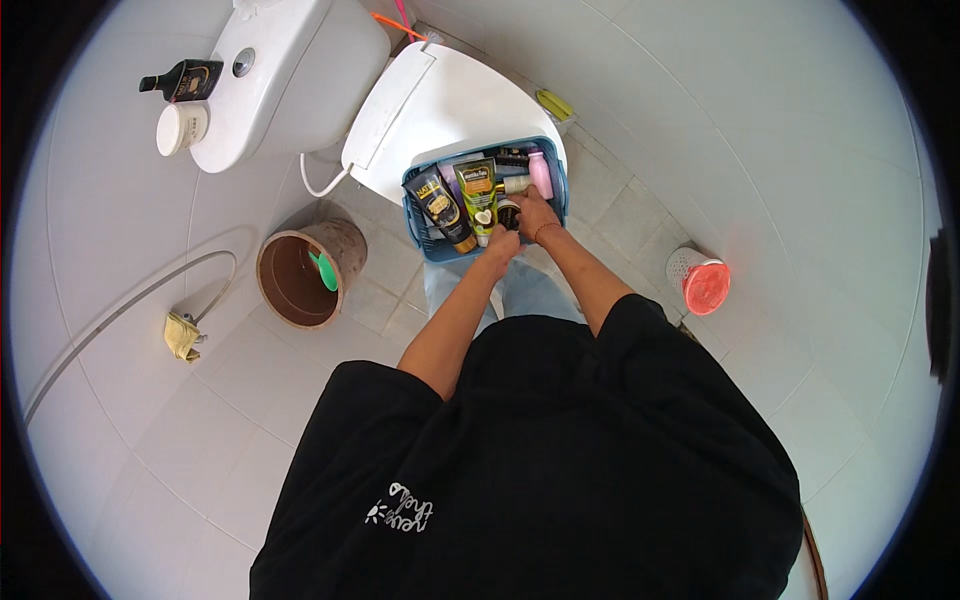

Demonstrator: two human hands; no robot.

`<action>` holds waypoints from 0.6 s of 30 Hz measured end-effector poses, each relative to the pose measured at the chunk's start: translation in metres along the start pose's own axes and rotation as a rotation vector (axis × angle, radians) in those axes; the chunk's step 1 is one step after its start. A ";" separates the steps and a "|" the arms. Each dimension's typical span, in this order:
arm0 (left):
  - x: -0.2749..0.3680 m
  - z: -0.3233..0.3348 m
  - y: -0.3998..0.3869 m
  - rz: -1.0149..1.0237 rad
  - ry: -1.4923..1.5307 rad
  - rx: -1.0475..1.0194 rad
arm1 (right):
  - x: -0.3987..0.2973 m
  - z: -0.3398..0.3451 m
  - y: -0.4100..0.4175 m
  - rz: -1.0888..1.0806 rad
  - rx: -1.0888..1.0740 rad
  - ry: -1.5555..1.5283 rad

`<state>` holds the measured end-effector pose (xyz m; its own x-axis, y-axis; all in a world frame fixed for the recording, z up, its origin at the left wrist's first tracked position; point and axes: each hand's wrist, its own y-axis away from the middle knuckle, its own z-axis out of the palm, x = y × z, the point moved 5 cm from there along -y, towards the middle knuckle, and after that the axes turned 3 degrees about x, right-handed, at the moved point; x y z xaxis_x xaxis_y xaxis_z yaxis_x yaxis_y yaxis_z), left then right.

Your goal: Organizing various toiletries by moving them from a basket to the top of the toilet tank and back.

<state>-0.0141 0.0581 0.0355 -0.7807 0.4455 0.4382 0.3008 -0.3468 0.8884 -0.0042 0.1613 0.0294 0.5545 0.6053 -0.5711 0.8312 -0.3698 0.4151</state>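
Observation:
A blue plastic basket (414,225) rests at the front of the closed white toilet lid (480,97). Inside it lie a black tube (439,206) with a gold cap, a green tube (475,187), a pink bottle (540,176) and a small bottle with a pale body (516,184). My right hand (536,214) reaches into the basket's right side, its fingers at a round black-lidded jar (508,214) and the small bottle. My left hand (504,244) is at the near side, by the green tube's lower end and the jar. What either hand grips is hidden.
On the cistern (277,82) stand a white jar (182,129) and a black bottle (191,80). A brown bucket (300,277) with a green dipper (325,271) is at left. A small bin (684,270) with a red liner stands at right. A hose (127,307) runs along the left wall.

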 end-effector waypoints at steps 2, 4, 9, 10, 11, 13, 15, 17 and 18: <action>-0.001 0.001 -0.003 -0.008 0.012 -0.004 | 0.003 -0.003 0.001 0.003 0.037 -0.009; -0.001 -0.003 -0.003 -0.012 -0.098 0.027 | -0.004 -0.008 0.002 0.002 0.067 -0.022; -0.007 -0.023 -0.006 -0.030 -0.163 -0.037 | -0.007 -0.017 0.004 0.077 0.088 -0.091; -0.008 -0.026 -0.007 -0.027 -0.171 -0.083 | -0.007 -0.019 0.005 0.074 0.093 -0.091; -0.009 -0.032 -0.006 -0.020 -0.172 -0.083 | -0.008 -0.021 0.007 0.061 0.111 -0.112; -0.005 -0.037 0.001 0.022 -0.075 -0.080 | 0.001 -0.025 0.007 0.052 0.143 -0.126; 0.001 -0.047 0.005 0.017 -0.057 -0.092 | 0.008 -0.030 0.007 0.107 0.195 -0.264; 0.007 -0.056 0.010 0.017 -0.034 -0.098 | 0.011 -0.035 0.011 0.136 0.198 -0.421; 0.012 -0.060 0.015 0.043 -0.015 -0.097 | 0.012 -0.035 0.014 0.175 0.194 -0.582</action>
<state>-0.0522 0.0089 0.0460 -0.7597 0.4401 0.4787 0.2789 -0.4444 0.8513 0.0128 0.1881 0.0533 0.5683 0.0620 -0.8205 0.6883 -0.5823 0.4327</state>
